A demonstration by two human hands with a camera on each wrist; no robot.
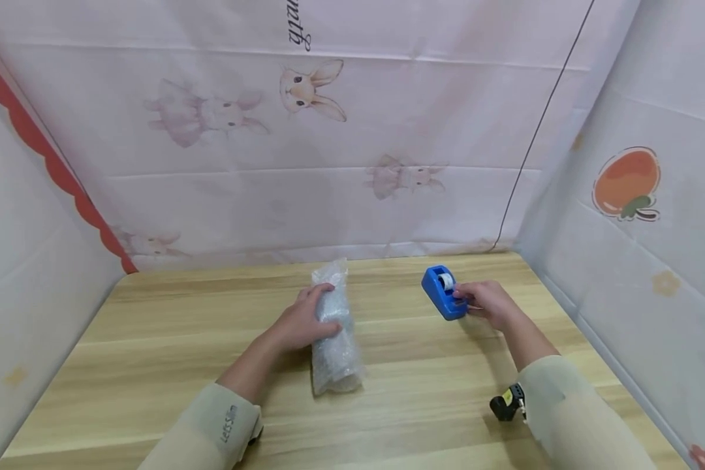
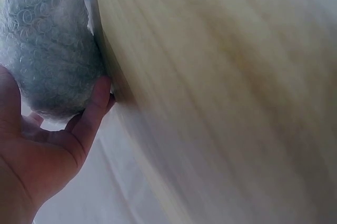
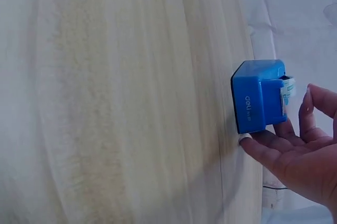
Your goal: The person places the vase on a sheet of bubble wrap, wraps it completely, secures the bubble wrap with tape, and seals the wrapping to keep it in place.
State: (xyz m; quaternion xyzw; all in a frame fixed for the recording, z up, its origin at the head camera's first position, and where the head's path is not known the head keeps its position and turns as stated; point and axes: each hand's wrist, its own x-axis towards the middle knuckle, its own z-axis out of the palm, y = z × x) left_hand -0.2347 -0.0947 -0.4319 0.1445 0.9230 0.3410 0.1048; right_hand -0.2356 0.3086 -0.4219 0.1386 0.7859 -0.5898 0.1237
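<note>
A long bundle in clear bubble wrap [image 1: 336, 352] lies on the wooden table in the head view, its length running away from me. My left hand [image 1: 305, 316] grips it from the left, fingers and thumb spread across the wrap. The left wrist view shows that bubble-wrapped bundle [image 2: 47, 39] between thumb and fingers; what is inside is blurred by the wrap. To the right, a blue tape dispenser [image 1: 440, 297] carries a small roll. My right hand [image 1: 487, 303] is at its near right side. Relaxed fingers [image 3: 263, 153] touch the dispenser's side, and the thumb is apart from it.
The wood-grain table [image 1: 182, 339] ends at a printed cloth wall [image 1: 329, 215] at the back. More cloth closes in the left and right sides. A small black device with a yellow label [image 1: 507, 401] is beside my right sleeve [image 1: 576, 411].
</note>
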